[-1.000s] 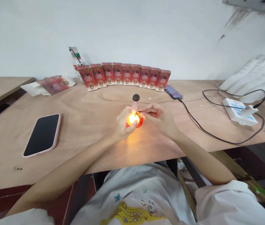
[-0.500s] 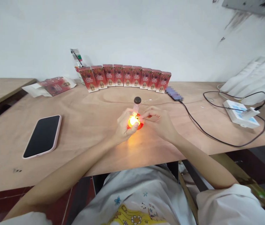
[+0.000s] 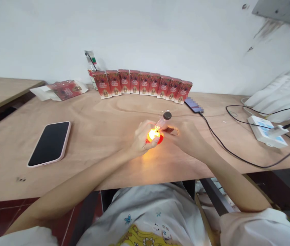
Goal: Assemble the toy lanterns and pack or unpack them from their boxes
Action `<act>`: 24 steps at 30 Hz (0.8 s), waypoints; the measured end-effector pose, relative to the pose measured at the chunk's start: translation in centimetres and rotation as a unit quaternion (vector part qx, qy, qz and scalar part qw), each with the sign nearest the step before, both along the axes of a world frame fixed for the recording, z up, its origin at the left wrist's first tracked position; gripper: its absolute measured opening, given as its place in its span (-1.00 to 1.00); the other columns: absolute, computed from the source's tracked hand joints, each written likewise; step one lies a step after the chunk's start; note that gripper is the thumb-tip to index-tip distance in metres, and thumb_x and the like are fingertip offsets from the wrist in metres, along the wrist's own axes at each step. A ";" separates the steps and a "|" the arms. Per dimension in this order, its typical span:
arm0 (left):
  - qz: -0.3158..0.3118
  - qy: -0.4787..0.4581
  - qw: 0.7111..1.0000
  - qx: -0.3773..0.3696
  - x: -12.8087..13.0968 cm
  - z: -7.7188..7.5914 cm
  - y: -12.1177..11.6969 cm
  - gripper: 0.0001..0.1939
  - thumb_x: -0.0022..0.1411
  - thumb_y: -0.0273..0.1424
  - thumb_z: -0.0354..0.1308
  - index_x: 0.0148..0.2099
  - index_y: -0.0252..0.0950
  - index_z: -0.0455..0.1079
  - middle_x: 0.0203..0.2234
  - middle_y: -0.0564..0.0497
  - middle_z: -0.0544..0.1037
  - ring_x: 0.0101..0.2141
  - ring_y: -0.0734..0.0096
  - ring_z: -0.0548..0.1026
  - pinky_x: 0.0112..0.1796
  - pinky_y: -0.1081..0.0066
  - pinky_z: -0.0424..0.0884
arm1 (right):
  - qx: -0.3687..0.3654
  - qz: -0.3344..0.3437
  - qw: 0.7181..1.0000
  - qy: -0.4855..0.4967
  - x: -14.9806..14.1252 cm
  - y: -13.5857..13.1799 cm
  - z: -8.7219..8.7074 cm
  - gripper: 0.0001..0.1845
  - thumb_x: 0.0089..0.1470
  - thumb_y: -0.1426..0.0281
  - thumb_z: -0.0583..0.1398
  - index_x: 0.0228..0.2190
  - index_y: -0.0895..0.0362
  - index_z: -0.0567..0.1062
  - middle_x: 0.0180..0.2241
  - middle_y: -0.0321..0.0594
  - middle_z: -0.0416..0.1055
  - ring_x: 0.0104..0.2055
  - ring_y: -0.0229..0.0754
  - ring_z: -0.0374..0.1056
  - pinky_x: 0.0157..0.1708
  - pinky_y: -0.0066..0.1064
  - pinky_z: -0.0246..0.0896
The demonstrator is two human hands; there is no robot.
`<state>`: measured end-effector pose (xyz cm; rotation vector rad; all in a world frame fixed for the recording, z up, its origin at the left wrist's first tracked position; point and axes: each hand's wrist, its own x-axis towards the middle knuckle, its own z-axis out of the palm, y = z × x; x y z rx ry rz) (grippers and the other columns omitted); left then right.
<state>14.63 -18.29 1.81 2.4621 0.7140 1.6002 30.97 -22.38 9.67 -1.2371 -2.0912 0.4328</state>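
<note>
A small glowing lamp (image 3: 154, 135) with a red rim sits between my hands above the wooden table. My left hand (image 3: 142, 137) grips it from the left, thumb in front and fingers behind. From the lamp's far side a clear tube (image 3: 161, 123) with a dark round cap (image 3: 167, 115) leans to the right; the glare hides whether the two are joined. My right hand (image 3: 183, 136) is closed, its fingertips together at the lamp's right edge by the tube's lower end. Whatever is in those fingertips is hidden. Thin wire-like bits (image 3: 163, 112) show behind the cap.
Several red printed boxes (image 3: 134, 82) stand in a curved row near the wall, beside a bottle (image 3: 91, 66). A flattened red package (image 3: 66, 90) and a pink-edged phone (image 3: 50, 143) lie left. On the right are a cabled phone (image 3: 193, 104), a power strip (image 3: 265, 131) and white folded material (image 3: 278, 90).
The capped tube has tipped from upright to leaning right. My right hand has turned and its fingers have moved closer against the tube. The whole view has shifted slightly.
</note>
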 end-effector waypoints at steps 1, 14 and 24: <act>0.001 -0.002 1.000 0.002 0.0 0.0 0.0 -0.63 0.33 -0.12 -0.19 -0.24 -0.29 0.26 -0.32 -0.07 0.47 -0.31 0.37 0.42 -0.28 0.34 0.35 | -0.002 0.001 1.000 -0.009 -0.1 0.0 0.1 -0.88 0.02 0.44 0.18 -0.45 0.08 0.54 -0.47 -0.26 0.50 -0.38 -0.19 0.40 -0.36 -0.38 0.22; -0.002 -0.016 1.000 -0.016 0.1 0.1 0.1 -0.58 0.32 -0.06 -0.20 -0.23 -0.29 0.28 -0.33 -0.05 0.47 -0.32 0.37 0.43 -0.26 0.33 0.35 | 0.023 -0.002 0.999 -0.034 -0.3 0.7 -0.7 -0.87 0.06 0.46 0.15 -0.44 0.12 0.51 -0.38 -0.21 0.46 -0.41 -0.26 0.32 -0.41 -0.42 0.13; -0.004 -0.015 1.000 0.016 0.2 -0.2 0.3 -0.66 0.33 -0.12 -0.17 -0.23 -0.28 0.23 -0.32 -0.07 0.46 -0.31 0.37 0.42 -0.31 0.36 0.32 | -0.003 -0.009 1.000 -0.025 -0.4 0.2 -0.4 -0.89 0.04 0.45 0.16 -0.46 0.11 0.49 -0.44 -0.25 0.43 -0.44 -0.26 0.30 -0.41 -0.42 0.13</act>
